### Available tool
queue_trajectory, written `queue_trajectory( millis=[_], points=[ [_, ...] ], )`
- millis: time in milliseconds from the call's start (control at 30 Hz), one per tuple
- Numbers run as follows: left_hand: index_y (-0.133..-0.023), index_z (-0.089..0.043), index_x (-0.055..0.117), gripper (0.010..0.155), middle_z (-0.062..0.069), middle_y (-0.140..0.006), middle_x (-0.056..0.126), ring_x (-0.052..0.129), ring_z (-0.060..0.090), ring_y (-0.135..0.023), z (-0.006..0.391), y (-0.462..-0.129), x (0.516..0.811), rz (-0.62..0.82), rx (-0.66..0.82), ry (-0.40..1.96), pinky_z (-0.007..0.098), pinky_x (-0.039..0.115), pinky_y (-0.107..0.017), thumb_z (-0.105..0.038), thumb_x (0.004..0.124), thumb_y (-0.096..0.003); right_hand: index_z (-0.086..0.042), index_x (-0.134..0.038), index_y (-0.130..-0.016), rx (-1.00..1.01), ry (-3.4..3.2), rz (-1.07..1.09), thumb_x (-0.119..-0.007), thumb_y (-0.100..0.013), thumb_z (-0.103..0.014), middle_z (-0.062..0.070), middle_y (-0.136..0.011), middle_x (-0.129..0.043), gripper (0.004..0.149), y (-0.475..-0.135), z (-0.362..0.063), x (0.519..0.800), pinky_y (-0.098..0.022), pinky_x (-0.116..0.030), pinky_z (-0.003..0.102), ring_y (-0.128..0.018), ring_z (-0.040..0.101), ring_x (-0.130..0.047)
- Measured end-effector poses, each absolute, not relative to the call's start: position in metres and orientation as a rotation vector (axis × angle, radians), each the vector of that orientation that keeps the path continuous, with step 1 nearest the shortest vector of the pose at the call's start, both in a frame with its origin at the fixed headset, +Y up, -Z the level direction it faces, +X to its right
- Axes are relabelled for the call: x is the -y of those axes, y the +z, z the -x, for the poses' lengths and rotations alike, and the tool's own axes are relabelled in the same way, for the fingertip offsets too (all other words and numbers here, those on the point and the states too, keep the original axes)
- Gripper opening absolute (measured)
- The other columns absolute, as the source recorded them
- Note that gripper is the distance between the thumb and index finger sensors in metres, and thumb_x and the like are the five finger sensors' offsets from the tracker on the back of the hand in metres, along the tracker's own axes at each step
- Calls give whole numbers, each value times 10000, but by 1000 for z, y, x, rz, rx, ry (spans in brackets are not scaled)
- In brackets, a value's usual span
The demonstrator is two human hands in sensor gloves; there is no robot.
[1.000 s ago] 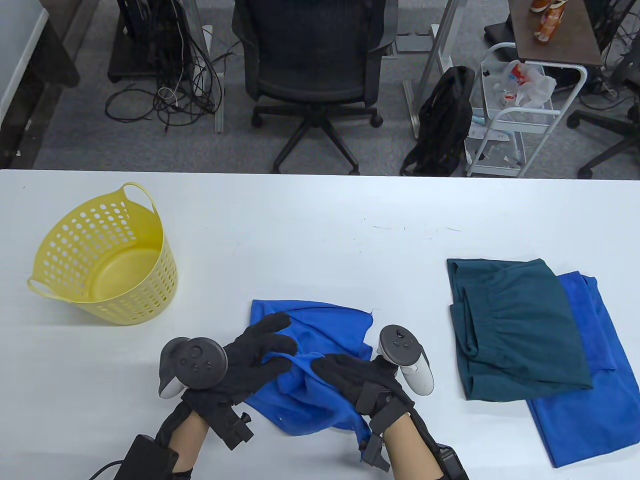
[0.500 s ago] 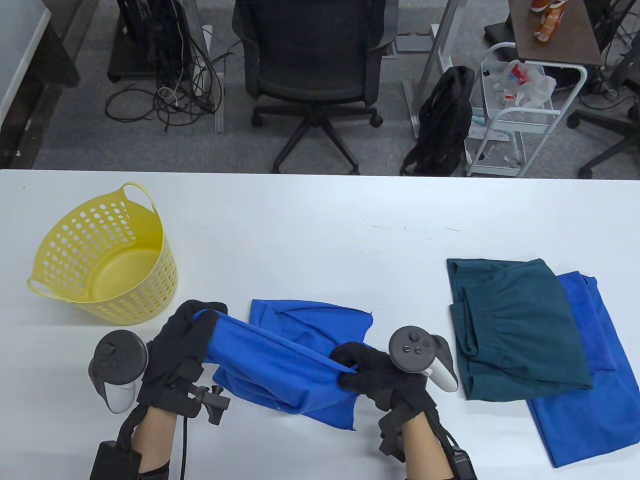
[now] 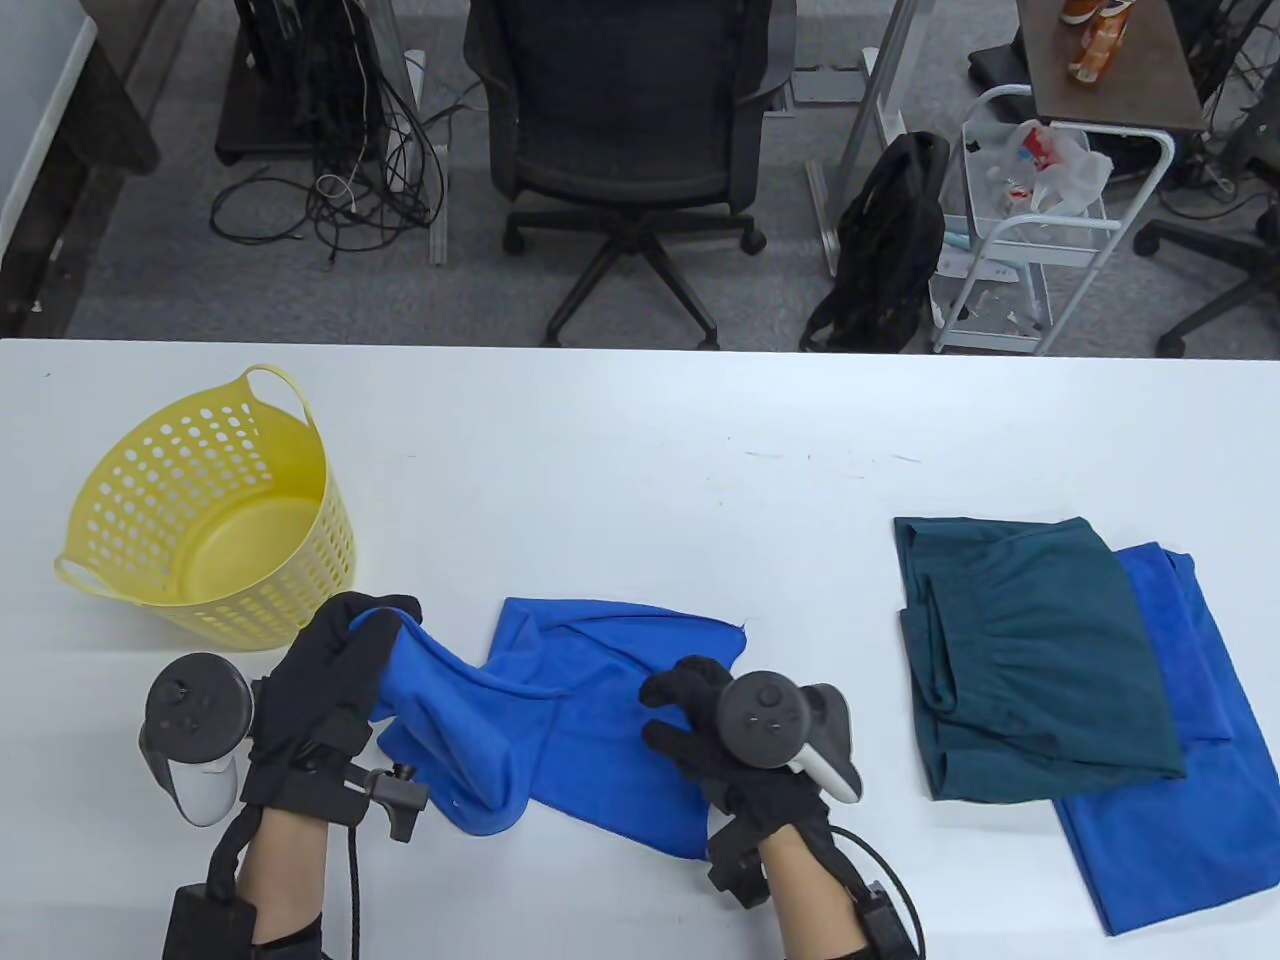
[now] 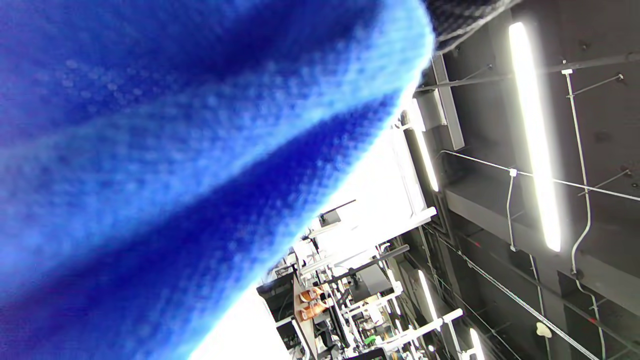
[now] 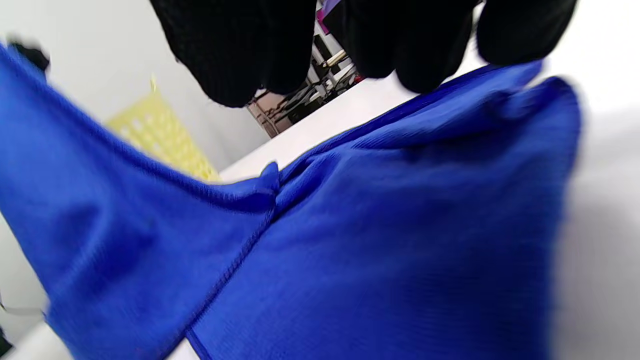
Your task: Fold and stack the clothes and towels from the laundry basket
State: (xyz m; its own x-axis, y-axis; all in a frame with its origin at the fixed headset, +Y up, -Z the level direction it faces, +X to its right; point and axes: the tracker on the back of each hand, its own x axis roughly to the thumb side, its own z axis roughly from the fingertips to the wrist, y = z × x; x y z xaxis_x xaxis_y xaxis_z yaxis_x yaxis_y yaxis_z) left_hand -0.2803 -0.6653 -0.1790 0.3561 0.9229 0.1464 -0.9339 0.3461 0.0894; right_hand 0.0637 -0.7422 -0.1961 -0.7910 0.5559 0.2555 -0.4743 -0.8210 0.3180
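A blue cloth (image 3: 600, 700) lies partly spread on the white table near the front edge. My left hand (image 3: 375, 615) grips its left corner and holds it raised, so the cloth runs taut from that hand down to the table. The cloth fills the left wrist view (image 4: 175, 175). My right hand (image 3: 672, 712) is over the cloth's right part, fingers spread and not pinching. In the right wrist view the gloved fingers (image 5: 240, 50) hang just above the cloth (image 5: 375, 225).
A yellow perforated laundry basket (image 3: 110, 470), which looks empty, stands at the left, close to my left hand; it also shows in the right wrist view (image 5: 155, 135). At the right, a folded dark green garment (image 3: 1030, 650) lies on a folded blue towel (image 3: 1190, 810).
My left hand has pulled the cloth's corner further left. My right hand has let go of the cloth's edge and now sits open over the cloth, which has dropped flatter on the right.
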Motion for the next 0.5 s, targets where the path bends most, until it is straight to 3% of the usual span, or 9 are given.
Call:
queue_trajectory(
  millis=[167, 267, 400, 500],
  points=[
    [-840, -151, 790, 430, 140, -952, 897, 1010, 41, -358, 281, -179, 664, -158, 85, 1212, 288, 905, -330, -528, 692, -657, -99, -511, -1152, -428, 2833, -533, -795, -571, -391, 454, -1153, -304, 710, -213, 1, 755, -632, -442, 798, -936, 681, -378],
    [-841, -150, 791, 431, 145, -952, 897, 1011, 44, -362, 282, -179, 664, -140, 100, 1237, 291, 905, -333, -528, 692, -658, -131, -530, -1135, -441, 2908, -543, -791, -564, -389, 448, -1149, -318, 679, -219, 22, 767, -630, -442, 791, -927, 675, -373],
    [-843, -150, 792, 433, 147, -954, 896, 1012, 46, -365, 282, -179, 663, -134, 109, 1243, 292, 905, -335, -529, 692, -657, -163, -700, -1010, -340, 2778, -449, -775, -578, -333, 397, -1136, -429, 471, -222, 14, 769, -624, -488, 770, -918, 638, -456],
    [-844, -150, 792, 434, 147, -953, 897, 1013, 47, -366, 281, -179, 664, -129, 118, 1248, 293, 906, -336, -529, 692, -657, -124, -658, -1052, -393, 2616, -378, -788, -572, -337, 414, -1132, -422, 541, -223, -4, 771, -621, -481, 773, -912, 647, -450]
  ],
)
